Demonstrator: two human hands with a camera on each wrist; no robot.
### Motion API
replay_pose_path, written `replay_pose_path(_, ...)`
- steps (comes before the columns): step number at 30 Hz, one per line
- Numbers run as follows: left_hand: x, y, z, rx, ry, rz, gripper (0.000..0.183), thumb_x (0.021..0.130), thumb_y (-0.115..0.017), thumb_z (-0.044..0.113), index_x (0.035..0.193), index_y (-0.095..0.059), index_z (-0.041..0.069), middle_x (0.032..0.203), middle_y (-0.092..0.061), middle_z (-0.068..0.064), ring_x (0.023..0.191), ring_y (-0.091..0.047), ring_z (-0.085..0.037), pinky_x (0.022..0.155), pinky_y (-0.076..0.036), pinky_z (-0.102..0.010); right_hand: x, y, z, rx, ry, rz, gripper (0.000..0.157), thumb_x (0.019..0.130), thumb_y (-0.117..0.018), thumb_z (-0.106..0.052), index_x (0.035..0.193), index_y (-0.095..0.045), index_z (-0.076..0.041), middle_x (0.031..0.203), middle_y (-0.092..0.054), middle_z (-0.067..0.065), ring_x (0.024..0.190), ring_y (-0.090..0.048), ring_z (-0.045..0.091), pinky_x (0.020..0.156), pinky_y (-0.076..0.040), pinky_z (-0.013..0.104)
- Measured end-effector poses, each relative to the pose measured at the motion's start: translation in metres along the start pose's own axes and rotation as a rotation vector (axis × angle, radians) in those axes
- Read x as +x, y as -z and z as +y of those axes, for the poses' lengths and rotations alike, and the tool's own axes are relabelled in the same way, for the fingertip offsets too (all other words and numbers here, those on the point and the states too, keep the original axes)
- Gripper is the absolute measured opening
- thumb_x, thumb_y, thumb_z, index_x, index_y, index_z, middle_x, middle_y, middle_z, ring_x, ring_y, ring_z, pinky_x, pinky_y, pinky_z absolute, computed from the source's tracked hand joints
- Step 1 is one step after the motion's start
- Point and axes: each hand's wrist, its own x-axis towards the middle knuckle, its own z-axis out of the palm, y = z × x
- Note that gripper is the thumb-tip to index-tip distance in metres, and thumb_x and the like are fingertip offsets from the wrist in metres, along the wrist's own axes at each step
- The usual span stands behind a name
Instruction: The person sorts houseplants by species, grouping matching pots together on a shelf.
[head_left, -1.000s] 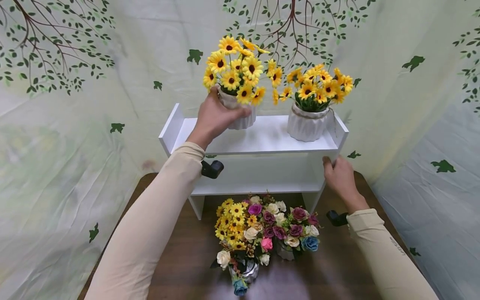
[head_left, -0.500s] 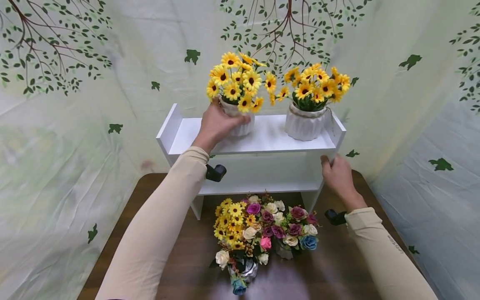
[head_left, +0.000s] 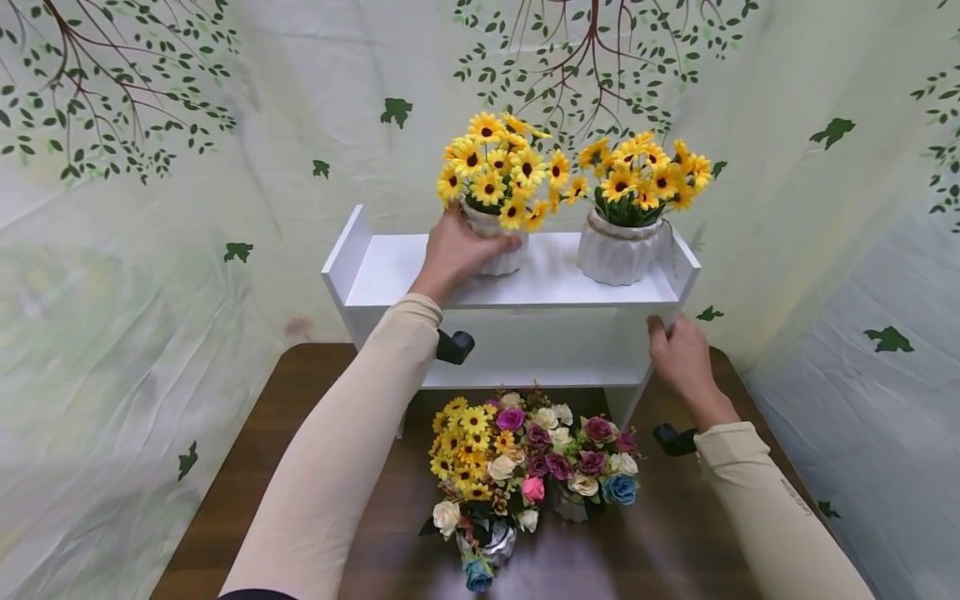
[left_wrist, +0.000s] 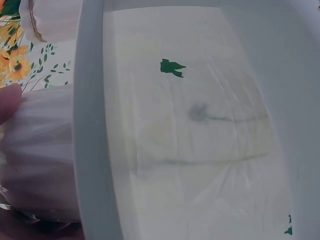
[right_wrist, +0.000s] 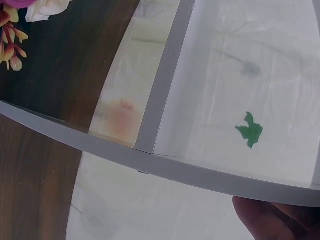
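My left hand point(head_left: 459, 257) grips a white ribbed flower pot point(head_left: 504, 265) of yellow daisy-like flowers point(head_left: 491, 171), thumb across its front, over the top board of a white two-tier shelf point(head_left: 390, 267). In the left wrist view the pot point(left_wrist: 40, 155) shows beyond the board's edge, with a fingertip at its side. Lower on the right, my right hand point(head_left: 682, 358) holds the shelf's right side panel; the right wrist view has its fingers point(right_wrist: 265, 217) against the panel's edge point(right_wrist: 200, 179). A second such pot point(head_left: 615, 250), with twine round its rim, stands at the top board's right end.
Below the shelf, on the dark wooden table point(head_left: 300, 433), stand bunches of yellow flowers point(head_left: 465, 442) and mixed roses point(head_left: 592, 458) in pots, one silvery point(head_left: 498, 546). A leaf-printed cloth point(head_left: 277, 150) hangs behind. Raised ends point(head_left: 348, 254) bound the top board.
My left hand has lowered the flower pot to the top board and shifted it right, nearer the second pot. The right hand keeps its place on the side panel.
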Motion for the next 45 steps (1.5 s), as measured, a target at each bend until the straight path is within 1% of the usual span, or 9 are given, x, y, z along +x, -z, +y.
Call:
replay_pose_path(9,-0.001,-0.017,0.005,-0.032,-0.043,0.002,0.091,0.072,-0.086,0.036,0.147,-0.037,0.022,0.145,-0.053,-0.002,0.137,-0.047,-0.021,0.117,-0.035,-0.039,0.000,0.003,0.000,0.011,-0.012,-0.013,0.037,0.105,-0.041,-0.023,0.111,-0.056,0.010,0.079,-0.054,0.021,0.076,-0.053,0.035,0.064,-0.043,0.042)
replay_pose_path(13,-0.001,-0.026,0.007,-0.026,-0.048,-0.005,0.092,0.072,-0.087,0.037,0.147,-0.037,0.022,0.145,-0.053,-0.002,0.137,-0.047,-0.020,0.118,-0.035,-0.039,-0.001,0.003,0.001,0.011,-0.014,-0.010,0.036,0.105,-0.041,-0.023,0.107,-0.057,0.010,0.082,-0.057,0.024,0.076,-0.054,0.036,0.064,-0.044,0.043)
replay_pose_path(17,-0.001,-0.033,0.007,-0.059,-0.071,-0.011,0.090,0.072,-0.087,0.035,0.146,-0.038,0.019,0.144,-0.055,-0.003,0.136,-0.049,-0.021,0.117,-0.036,-0.039,-0.001,0.001,0.002,0.002,0.000,0.013,0.034,0.104,-0.043,-0.021,0.101,-0.057,0.009,0.079,-0.057,0.024,0.074,-0.053,0.036,0.063,-0.043,0.043)
replay_pose_path(21,-0.003,-0.036,0.005,-0.093,-0.087,-0.028,0.085,0.074,-0.086,0.033,0.144,-0.040,0.019,0.141,-0.056,-0.004,0.134,-0.051,-0.021,0.116,-0.037,-0.038,-0.002,0.001,0.001,-0.001,0.007,0.014,0.034,0.104,-0.044,-0.020,0.104,-0.058,0.010,0.078,-0.057,0.023,0.073,-0.053,0.036,0.062,-0.042,0.042)
replay_pose_path(25,-0.005,-0.036,0.004,-0.107,-0.097,-0.039,0.085,0.075,-0.086,0.033,0.144,-0.039,0.019,0.142,-0.055,-0.004,0.134,-0.050,-0.021,0.117,-0.036,-0.039,-0.002,0.001,0.000,-0.001,0.004,0.009,0.035,0.104,-0.043,-0.020,0.109,-0.058,0.011,0.077,-0.056,0.022,0.073,-0.053,0.035,0.061,-0.042,0.041)
replay_pose_path(34,-0.006,-0.037,0.005,-0.110,-0.091,-0.045,0.088,0.075,-0.086,0.034,0.146,-0.037,0.019,0.144,-0.053,-0.004,0.136,-0.048,-0.022,0.118,-0.034,-0.039,-0.001,0.000,0.001,-0.016,0.016,0.032,0.031,0.103,-0.045,-0.020,0.098,-0.057,0.008,0.074,-0.054,0.019,0.071,-0.051,0.034,0.060,-0.039,0.038)
replay_pose_path(39,-0.010,-0.032,0.005,-0.113,-0.111,-0.091,0.086,0.076,-0.085,0.034,0.146,-0.037,0.021,0.145,-0.052,-0.003,0.138,-0.047,-0.021,0.118,-0.035,-0.039,-0.001,0.001,0.000,-0.012,-0.001,0.015,0.032,0.104,-0.044,-0.020,0.102,-0.058,0.009,0.074,-0.052,0.018,0.072,-0.051,0.034,0.060,-0.039,0.038)
replay_pose_path(42,-0.018,-0.024,0.004,-0.042,-0.087,-0.109,0.092,0.080,-0.081,0.037,0.153,-0.029,0.016,0.155,-0.043,-0.007,0.144,-0.041,-0.024,0.119,-0.034,-0.039,-0.002,0.001,-0.001,-0.008,-0.010,0.005,0.034,0.104,-0.043,-0.021,0.106,-0.058,0.009,0.074,-0.051,0.017,0.072,-0.051,0.033,0.060,-0.038,0.036)
replay_pose_path(45,-0.034,-0.013,0.000,0.061,-0.052,-0.071,0.095,0.083,-0.075,0.040,0.156,-0.023,0.009,0.161,-0.034,-0.012,0.147,-0.036,-0.028,0.119,-0.036,-0.042,-0.001,0.001,-0.002,-0.004,-0.010,0.002,0.034,0.104,-0.043,-0.021,0.108,-0.058,0.009,0.074,-0.051,0.016,0.071,-0.050,0.032,0.059,-0.038,0.035)
